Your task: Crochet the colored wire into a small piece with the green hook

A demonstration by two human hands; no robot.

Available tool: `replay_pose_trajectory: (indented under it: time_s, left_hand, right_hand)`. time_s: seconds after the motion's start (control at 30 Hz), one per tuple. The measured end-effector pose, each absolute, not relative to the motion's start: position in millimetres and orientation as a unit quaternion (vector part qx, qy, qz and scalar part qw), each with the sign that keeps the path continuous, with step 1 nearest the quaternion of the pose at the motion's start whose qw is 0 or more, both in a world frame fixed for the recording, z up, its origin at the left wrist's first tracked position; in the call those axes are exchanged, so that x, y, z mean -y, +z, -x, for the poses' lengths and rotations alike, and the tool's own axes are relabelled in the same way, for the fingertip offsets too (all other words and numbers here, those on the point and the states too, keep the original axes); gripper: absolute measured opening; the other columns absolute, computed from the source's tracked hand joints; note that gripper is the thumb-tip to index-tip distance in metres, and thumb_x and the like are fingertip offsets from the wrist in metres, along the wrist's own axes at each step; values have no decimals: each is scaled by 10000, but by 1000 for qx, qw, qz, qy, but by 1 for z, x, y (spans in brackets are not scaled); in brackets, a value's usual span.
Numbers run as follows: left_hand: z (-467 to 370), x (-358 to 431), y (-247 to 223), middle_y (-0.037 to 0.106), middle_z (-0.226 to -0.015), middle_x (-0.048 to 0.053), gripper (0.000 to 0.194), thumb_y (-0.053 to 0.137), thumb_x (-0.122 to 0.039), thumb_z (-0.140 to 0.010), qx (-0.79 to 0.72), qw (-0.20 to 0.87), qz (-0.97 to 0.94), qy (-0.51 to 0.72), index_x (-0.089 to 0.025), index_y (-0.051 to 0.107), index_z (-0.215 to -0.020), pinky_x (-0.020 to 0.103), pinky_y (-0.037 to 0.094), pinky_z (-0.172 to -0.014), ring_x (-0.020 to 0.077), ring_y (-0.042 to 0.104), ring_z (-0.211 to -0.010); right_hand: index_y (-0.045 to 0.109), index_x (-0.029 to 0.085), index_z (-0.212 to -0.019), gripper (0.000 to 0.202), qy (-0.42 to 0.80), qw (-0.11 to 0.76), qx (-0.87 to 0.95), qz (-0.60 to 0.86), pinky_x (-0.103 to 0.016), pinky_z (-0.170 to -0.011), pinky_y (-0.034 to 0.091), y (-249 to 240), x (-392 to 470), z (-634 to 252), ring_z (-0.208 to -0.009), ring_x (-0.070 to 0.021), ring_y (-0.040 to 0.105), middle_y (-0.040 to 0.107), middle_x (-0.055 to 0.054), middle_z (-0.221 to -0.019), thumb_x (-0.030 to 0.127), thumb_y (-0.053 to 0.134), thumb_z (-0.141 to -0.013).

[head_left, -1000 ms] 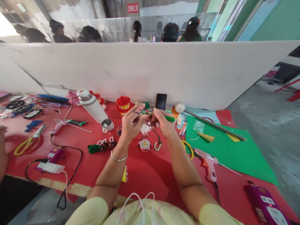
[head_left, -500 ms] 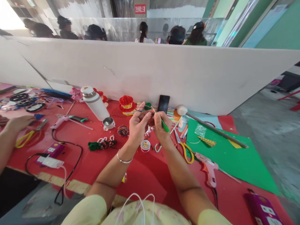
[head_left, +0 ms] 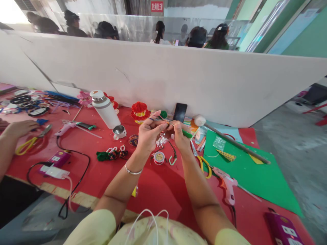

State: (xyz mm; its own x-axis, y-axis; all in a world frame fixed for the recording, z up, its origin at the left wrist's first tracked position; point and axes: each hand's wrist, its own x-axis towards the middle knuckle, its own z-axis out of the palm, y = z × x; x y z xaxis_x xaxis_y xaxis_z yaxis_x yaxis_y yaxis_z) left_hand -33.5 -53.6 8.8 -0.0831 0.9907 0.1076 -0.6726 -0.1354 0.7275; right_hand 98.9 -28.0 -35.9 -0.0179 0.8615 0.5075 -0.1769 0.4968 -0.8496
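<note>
My left hand (head_left: 150, 133) is closed in a pinch on a small bit of dark and orange yarn (head_left: 167, 123), with its index finger raised and a strand running from it. A blue line crosses that finger. My right hand (head_left: 182, 137) grips a crochet hook (head_left: 187, 134) by its green handle, its thin shaft pointing left at the yarn; the tip is too small to make out. Partly behind my left wrist lies a multicoloured yarn ball (head_left: 133, 140). Below the hands are a round spool (head_left: 159, 158) and a pale green bent piece (head_left: 172, 160).
A white thermos (head_left: 106, 110), metal cup (head_left: 119, 132) and red crocheted piece (head_left: 140, 111) stand to the left. A phone (head_left: 180, 112) leans at the white partition (head_left: 163, 75). Yellow-handled scissors (head_left: 205, 166) and a pink glue gun (head_left: 227, 182) lie right. Another person's hand (head_left: 21, 131) is far left.
My right hand has turned, so the green handle lies flatter and points further right. The hook's thin shaft now shows between the hands. The whole view has shifted slightly.
</note>
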Motion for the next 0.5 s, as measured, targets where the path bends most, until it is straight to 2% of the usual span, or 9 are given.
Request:
replay_pose_trajectory:
  time_s: [0.1,0.23,0.37,0.5]
  left_hand:
    - [34,54,9,807,-728,8,903,1040,-162,-627,-269,596,-318,686,-218,726,-1472,147,373,-369,90,656,-501]
    - [34,52,5,795,-728,-6,892,1025,-170,-647,-274,606,-320,675,-216,711,-1481,136,266,-323,32,513,-393]
    - [35,51,2,792,-749,-14,802,990,-155,-698,-268,614,-318,671,-238,729,-1452,138,247,-326,-2,391,-353]
    - [37,50,4,763,-713,-33,735,980,-148,-693,-262,641,-299,657,-217,761,-1390,138,216,-318,-15,341,-332]
  right_hand:
    - [714,238,-726,528,328,657,601,315,-291,-605,555,-33,26,-101,-656,-139,678,760,-23,-818,639,588,-1044]
    - [692,243,-722,478,212,682,629,308,-361,-836,601,-28,27,-101,-922,-186,735,790,-50,-974,559,590,-1067]
    - [693,253,-790,449,194,685,634,303,-394,-859,603,-31,28,-99,-932,-202,722,771,-55,-989,600,588,-1055]
    - [703,252,-809,508,238,669,635,305,-384,-786,598,-37,24,-101,-896,-209,709,751,-70,-1000,695,579,-1023]
